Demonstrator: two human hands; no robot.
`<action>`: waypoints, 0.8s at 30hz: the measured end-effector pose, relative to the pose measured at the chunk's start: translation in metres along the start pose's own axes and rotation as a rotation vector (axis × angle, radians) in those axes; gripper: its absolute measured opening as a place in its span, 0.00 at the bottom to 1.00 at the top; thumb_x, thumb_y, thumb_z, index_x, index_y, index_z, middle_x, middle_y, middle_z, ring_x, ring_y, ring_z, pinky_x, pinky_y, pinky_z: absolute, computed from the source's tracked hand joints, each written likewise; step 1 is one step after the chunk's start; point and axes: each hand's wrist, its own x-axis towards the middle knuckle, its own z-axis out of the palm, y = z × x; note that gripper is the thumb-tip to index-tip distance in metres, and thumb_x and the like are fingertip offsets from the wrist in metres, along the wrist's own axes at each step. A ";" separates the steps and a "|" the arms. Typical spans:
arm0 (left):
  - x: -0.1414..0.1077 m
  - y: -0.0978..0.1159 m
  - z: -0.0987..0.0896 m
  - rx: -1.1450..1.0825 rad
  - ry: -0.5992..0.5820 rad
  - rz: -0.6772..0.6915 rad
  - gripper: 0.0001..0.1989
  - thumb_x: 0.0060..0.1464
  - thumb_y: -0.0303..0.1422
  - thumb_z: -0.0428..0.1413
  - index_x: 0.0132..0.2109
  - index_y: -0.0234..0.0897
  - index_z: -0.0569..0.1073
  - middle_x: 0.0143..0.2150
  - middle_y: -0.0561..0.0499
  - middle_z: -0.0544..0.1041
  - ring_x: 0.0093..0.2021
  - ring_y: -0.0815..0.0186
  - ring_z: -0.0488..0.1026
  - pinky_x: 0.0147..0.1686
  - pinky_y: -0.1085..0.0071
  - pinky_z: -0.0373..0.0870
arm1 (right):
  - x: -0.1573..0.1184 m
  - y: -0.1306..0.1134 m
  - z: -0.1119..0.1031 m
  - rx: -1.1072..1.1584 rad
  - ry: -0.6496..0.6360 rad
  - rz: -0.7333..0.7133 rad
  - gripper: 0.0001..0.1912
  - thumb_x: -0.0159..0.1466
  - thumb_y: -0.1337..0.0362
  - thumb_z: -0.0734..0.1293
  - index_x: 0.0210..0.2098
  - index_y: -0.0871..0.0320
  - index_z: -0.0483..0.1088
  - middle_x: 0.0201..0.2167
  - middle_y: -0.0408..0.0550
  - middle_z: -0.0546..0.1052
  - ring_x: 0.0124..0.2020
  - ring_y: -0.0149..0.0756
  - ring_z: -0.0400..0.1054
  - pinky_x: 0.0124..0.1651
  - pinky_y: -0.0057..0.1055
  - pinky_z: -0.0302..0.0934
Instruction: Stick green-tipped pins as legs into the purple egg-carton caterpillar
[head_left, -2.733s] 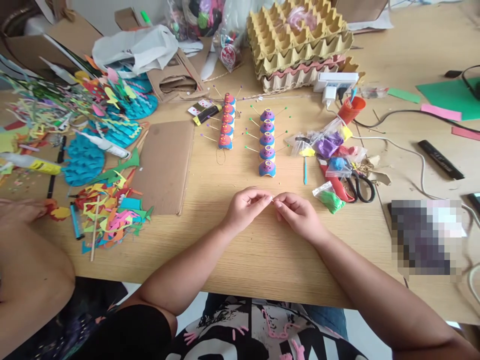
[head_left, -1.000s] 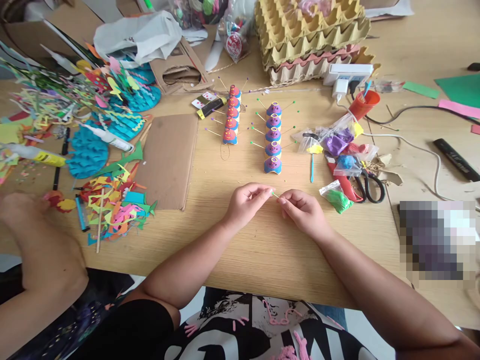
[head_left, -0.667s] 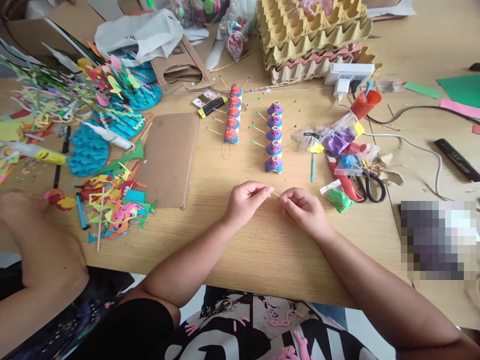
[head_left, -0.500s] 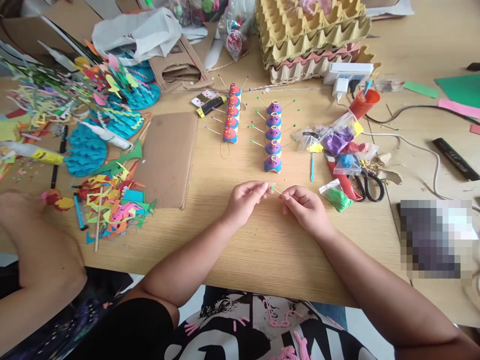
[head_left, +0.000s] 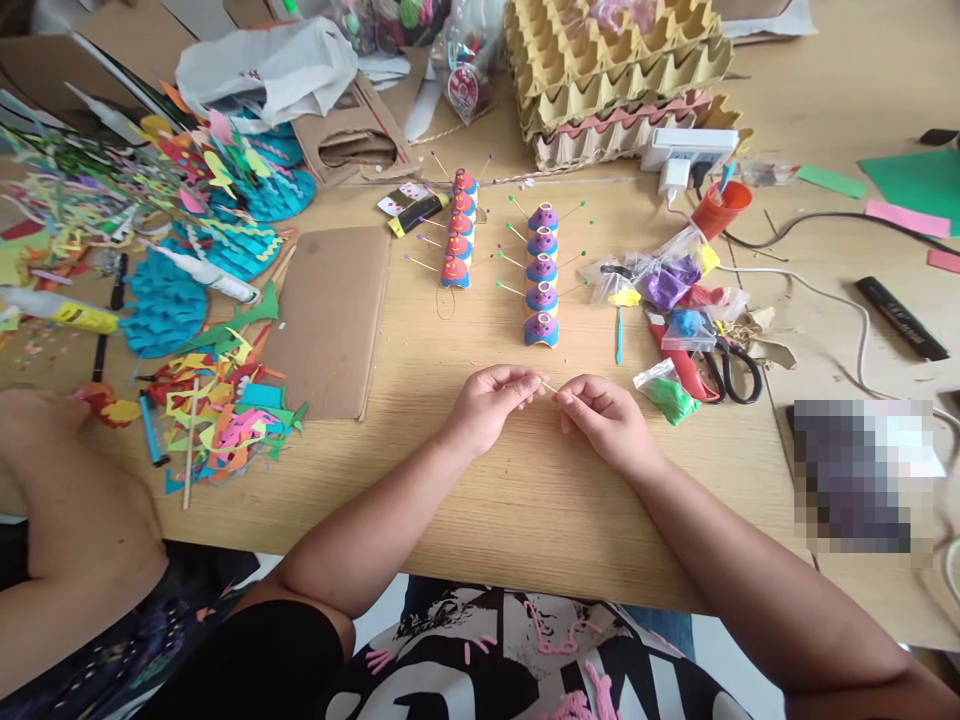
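Between my two hands runs a thin pale toothpick. My left hand pinches one end with thumb and finger, hiding the tip. The other end sits between the fingertips of my right hand. Just beyond my hands stands a purple-and-blue egg-carton caterpillar, with green-tipped sticks out of its sides. Left of it is a red-and-blue caterpillar with purple-tipped sticks. To the right lie a blue modelling tool and a bag of green clay.
A cardboard sheet and a heap of paper scraps lie to the left, near another person's arm. Egg trays are stacked at the back. Scissors, an orange cup and a white cable are on the right.
The toothpick's green clay tip showed beside my left fingers before; now those fingers cover it. My hands have come slightly closer together. The whole view has shifted a little.
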 end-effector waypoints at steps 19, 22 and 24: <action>-0.007 -0.002 0.000 0.235 0.041 0.140 0.19 0.53 0.49 0.72 0.42 0.39 0.88 0.39 0.46 0.87 0.36 0.67 0.78 0.38 0.71 0.73 | -0.001 0.002 0.001 0.023 -0.001 0.025 0.26 0.63 0.39 0.75 0.34 0.55 0.72 0.21 0.42 0.73 0.23 0.30 0.60 0.28 0.30 0.53; -0.007 -0.002 0.000 0.279 0.075 0.171 0.17 0.55 0.48 0.71 0.40 0.39 0.87 0.39 0.46 0.88 0.38 0.66 0.80 0.41 0.70 0.75 | -0.001 0.003 0.001 0.033 -0.006 0.029 0.26 0.62 0.38 0.75 0.35 0.55 0.72 0.22 0.41 0.72 0.24 0.30 0.60 0.28 0.30 0.54; -0.007 -0.003 -0.001 0.286 0.099 0.192 0.16 0.56 0.48 0.70 0.40 0.38 0.87 0.38 0.46 0.87 0.38 0.66 0.80 0.41 0.70 0.75 | -0.001 0.003 0.002 0.042 -0.003 0.029 0.27 0.62 0.36 0.75 0.36 0.55 0.72 0.23 0.41 0.72 0.25 0.31 0.62 0.29 0.31 0.56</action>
